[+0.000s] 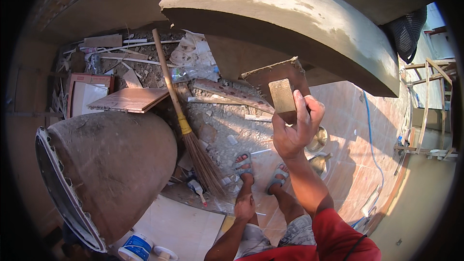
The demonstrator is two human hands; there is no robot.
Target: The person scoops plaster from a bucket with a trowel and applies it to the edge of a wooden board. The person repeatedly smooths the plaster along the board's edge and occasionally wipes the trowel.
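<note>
My right hand (295,128) is raised and grips the block handle of a flat plastering float (275,78), whose dirty board tilts up toward the underside of a curved cement wall (290,14). My left hand (244,207) hangs low beside my thigh, fingers loosely curled, holding nothing that I can see. My feet in sandals (261,171) stand on a tiled floor far below.
A large brown drum (116,174) fills the left. A broom (186,130) leans over rubble, boards and tiles. Metal bowls (319,152) sit by my feet. A blue hose (373,140) runs across the tiles; wooden scaffolding (430,111) stands right. A white bucket (137,247) sits below.
</note>
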